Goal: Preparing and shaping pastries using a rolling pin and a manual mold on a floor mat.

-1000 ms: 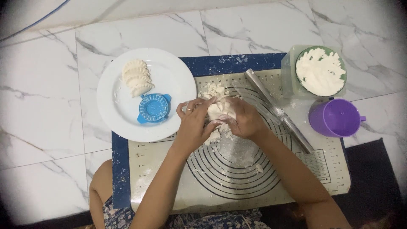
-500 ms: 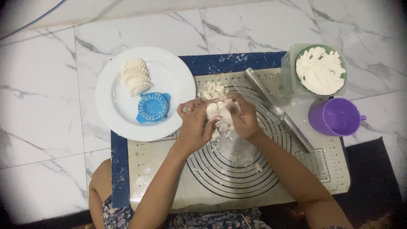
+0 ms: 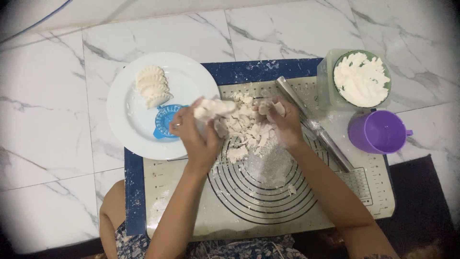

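1. Centrally, a crumbly heap of pale white dough scraps (image 3: pixel 244 132) lies on the upper part of the beige silicone rolling mat printed with dark concentric rings (image 3: pixel 268 201), right between the two hands.
2. The left hand (image 3: pixel 194 136) is clenched around a lump of the white dough (image 3: pixel 213 108), lifted slightly above the heap; a ring shows on one finger.
3. The right hand (image 3: pixel 285 122) pinches a small piece of dough (image 3: pixel 273 108) between its fingertips, resting at the heap's right edge.
4. Just left of the left hand's grip sits a round white plate (image 3: pixel 127 117); it holds a row of pale, crimped, half-moon dumplings (image 3: pixel 152 85) near its upper part and a blue plastic dumpling press (image 3: pixel 165 122), partly hidden behind the left hand.
5. Just right of the right hand's grip, a long metal rolling pin (image 3: pixel 318 132) lies slantwise on the mat.
6. Further right of that grip stands a clear square plastic tub (image 3: pixel 326 84) with a green-rimmed round bowl (image 3: pixel 388 81) set in it, filled with white flour (image 3: pixel 359 79).
7. Below that tub, well right of the grips, stands a purple plastic cup with a small handle (image 3: pixel 378 132); its contents cannot be made out.
8. Under the mat lies a dark blue cloth (image 3: pixel 134 192), and all of it rests on a white marble-veined tiled floor (image 3: pixel 48 144).
9. Flour dusts the mat's centre below the heap.
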